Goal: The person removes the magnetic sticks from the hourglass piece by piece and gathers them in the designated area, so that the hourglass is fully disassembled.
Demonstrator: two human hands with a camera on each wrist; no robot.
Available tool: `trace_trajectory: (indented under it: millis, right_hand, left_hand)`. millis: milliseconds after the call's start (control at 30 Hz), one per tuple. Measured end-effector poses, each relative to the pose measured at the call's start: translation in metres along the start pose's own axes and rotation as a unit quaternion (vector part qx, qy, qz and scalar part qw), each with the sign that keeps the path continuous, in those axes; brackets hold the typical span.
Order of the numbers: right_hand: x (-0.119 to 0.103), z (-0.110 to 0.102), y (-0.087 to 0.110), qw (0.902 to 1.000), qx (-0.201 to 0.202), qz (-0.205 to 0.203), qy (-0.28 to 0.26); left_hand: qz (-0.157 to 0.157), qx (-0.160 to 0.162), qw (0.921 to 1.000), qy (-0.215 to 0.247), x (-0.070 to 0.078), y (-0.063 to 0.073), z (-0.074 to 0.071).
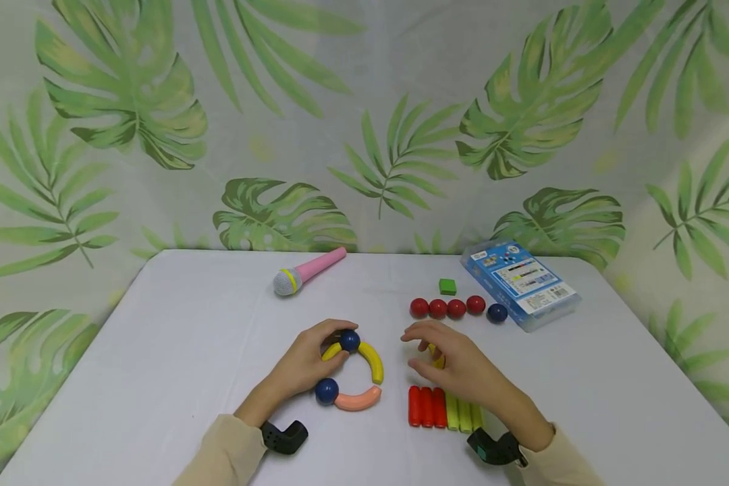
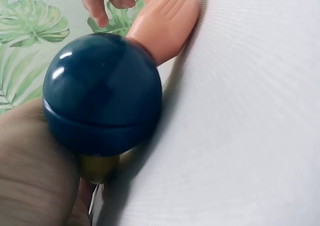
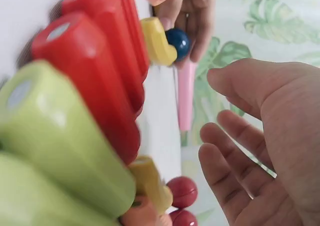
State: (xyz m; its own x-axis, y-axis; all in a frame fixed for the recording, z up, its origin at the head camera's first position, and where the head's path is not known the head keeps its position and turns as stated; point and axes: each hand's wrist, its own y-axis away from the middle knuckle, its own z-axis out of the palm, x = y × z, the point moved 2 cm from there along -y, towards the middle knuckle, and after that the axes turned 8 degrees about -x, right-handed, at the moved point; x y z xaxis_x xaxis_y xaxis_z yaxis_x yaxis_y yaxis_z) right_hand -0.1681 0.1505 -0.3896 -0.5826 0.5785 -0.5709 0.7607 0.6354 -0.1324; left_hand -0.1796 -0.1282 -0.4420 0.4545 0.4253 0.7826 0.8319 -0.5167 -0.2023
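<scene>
In the head view my left hand [image 1: 300, 356] pinches a blue ball [image 1: 349, 340] between thumb and fingers. Yellow curved rods meet that ball on both sides, one of them [image 1: 372, 363] curving down to the right. Below, a second blue ball [image 1: 326, 391] joins a salmon curved rod [image 1: 358, 399], so the pieces lie as a ring with a small gap at its right. My right hand [image 1: 458, 361] hovers with fingers loosely bent and nothing between them, over a partly hidden yellow curved piece [image 3: 148, 181]. Red rods [image 1: 426, 407] and light green rods [image 1: 462, 412] lie side by side beneath it.
Behind the right hand sit several red balls [image 1: 456, 309], another blue ball [image 1: 497, 313] and a green block [image 1: 447, 287]. A blue-labelled plastic box [image 1: 525, 280] lies at the back right. The pink toy microphone [image 1: 312, 270] rests near the far edge, before a leaf-patterned cloth.
</scene>
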Motion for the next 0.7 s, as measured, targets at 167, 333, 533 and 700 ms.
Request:
trace_trajectory:
  millis: [167,333,533,700]
  right_hand:
    - [-0.012,0.008,-0.004,0.9991,-0.032,0.028,-0.003]
    - [-0.021,0.025,-0.008,0.9917,-0.110,0.045,0.049]
    - [-0.024,0.032,-0.008,0.9850,-0.143,0.031,0.091]
    - [-0.026,0.034,-0.009,0.9838,-0.140,0.001,0.112]
  left_hand:
    - [-0.009,-0.003,0.9999,0.005,-0.002,0.000,-0.001]
    - [-0.009,-0.008,0.9998,0.013,0.000,0.000,0.000]
    - [0.001,-0.018,0.9997,0.018,0.001,0.000,0.001]
    - [-0.004,-0.018,0.9997,0.016,0.000,0.000,-0.001]
